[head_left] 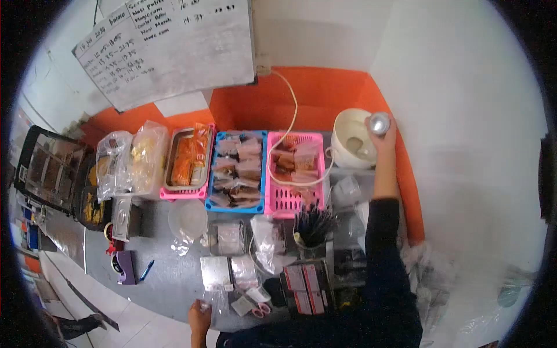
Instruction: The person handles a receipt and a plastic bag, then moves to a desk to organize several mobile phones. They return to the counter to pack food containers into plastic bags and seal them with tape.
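My right hand is stretched out at the right, its fingers closed round a round silver metal object, over the rim of a tall cream container. Something pale shows inside that container. Near the table's front edge, my left hand is closed on a clear plastic bag. Just beyond this hand lie a flat silver scale, small clear packets and scissors with pink handles.
A pink basket, a blue basket of packets and a metal tray line the wall. Dark utensils stand upright mid-table. A white cable crosses the pink basket. Tape dispensers sit left. Another person's arm shows lower left.
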Demonstrator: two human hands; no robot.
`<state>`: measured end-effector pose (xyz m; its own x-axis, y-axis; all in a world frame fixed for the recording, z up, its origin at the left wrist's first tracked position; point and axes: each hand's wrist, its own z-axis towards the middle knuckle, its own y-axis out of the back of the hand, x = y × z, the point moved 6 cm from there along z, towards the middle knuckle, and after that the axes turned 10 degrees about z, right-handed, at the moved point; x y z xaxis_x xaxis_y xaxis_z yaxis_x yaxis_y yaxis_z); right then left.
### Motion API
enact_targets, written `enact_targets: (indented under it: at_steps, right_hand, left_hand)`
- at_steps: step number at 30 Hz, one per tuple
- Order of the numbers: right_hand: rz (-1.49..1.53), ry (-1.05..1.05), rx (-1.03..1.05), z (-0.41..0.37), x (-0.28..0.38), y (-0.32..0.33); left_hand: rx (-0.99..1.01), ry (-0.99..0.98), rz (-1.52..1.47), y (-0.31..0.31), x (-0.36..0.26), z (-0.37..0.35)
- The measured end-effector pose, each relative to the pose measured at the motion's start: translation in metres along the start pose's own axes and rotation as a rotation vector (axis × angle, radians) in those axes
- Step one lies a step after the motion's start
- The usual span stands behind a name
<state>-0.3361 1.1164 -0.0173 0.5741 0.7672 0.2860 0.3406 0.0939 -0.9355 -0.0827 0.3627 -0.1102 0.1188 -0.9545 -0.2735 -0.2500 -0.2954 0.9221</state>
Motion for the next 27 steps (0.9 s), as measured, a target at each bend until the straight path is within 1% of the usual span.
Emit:
enact_targets:
  at_steps: [1,3,5,6,7,8,9,11,12,13,15,16,19,20,22,23,25,26,27]
  right_hand:
    - [-0.007,-0.003,-0.019,-0.007,-0.001,0.010]
    - [0.148,0.008,-0.054,-0.001,0.000,0.000]
    - [0.144,0.028,-0.048,0.020,0.005,-0.003]
    - [0.144,0.054,-0.070,0.026,0.010,0.009]
    - [0.141,0.084,-0.096,0.025,0.014,0.022]
    - [0.103,0.066,-0.180,0.013,0.006,0.017]
    - [0.090,0.061,-0.170,0.000,0.001,0.006]
    - [-0.228,-0.069,0.098,-0.017,-0.010,-0.012]
    - [-0.053,-0.011,0.112,0.020,0.003,0.014]
    - [-0.061,-0.017,0.093,0.011,0.003,0.026]
    - [-0.277,-0.134,0.164,0.013,-0.010,0.014]
    - [-0.281,-0.141,0.179,0.022,-0.015,0.004]
    - [-0.748,0.198,-0.214,0.022,0.000,0.028]
    - [-0.746,0.202,-0.207,0.015,-0.005,0.020]
    - [-1.230,0.076,-0.127,0.003,-0.023,0.011]
    - [-1.234,0.076,-0.126,0.007,-0.028,0.013]
    - [-1.467,0.061,-0.105,0.011,-0.041,0.015]
    - [-1.578,0.034,-0.078,-0.004,-0.049,0.001]
    - [-1.577,0.035,-0.081,-0.003,-0.056,0.002]
  left_hand:
    - [0.016,0.005,-0.025,0.008,-0.006,-0.001]
    - [0.009,0.007,-0.085,0.004,-0.016,0.007]
    - [0.026,0.063,-0.032,0.000,-0.007,0.006]
    - [0.043,0.080,-0.031,-0.001,-0.002,-0.001]
    - [0.025,0.057,-0.041,0.006,-0.005,-0.005]
    - [-0.006,0.031,-0.065,0.010,-0.013,-0.002]
    - [-0.048,0.001,-0.093,0.012,-0.019,0.003]
    - [-0.007,0.043,-0.111,0.006,-0.020,0.009]
    - [-0.016,0.004,-0.091,0.008,-0.021,0.010]
    - [-0.024,-0.038,-0.068,0.010,-0.020,0.006]
    - [-0.063,-0.023,-0.081,0.008,-0.016,0.010]
    - [-0.057,-0.013,-0.077,0.007,-0.016,0.012]
    - [-0.014,-0.004,-0.039,0.009,-0.017,-0.001]
    - [-0.031,-0.024,-0.028,0.011,-0.023,0.006]
    - [-0.021,-0.007,-0.015,0.010,-0.022,0.007]
    - [-0.004,0.012,-0.001,0.008,-0.021,0.006]
    - [0.013,0.019,-0.016,0.005,-0.022,0.005]
    - [0.024,0.022,-0.027,0.004,-0.023,0.005]
    - [0.025,0.020,-0.026,0.006,-0.024,0.005]
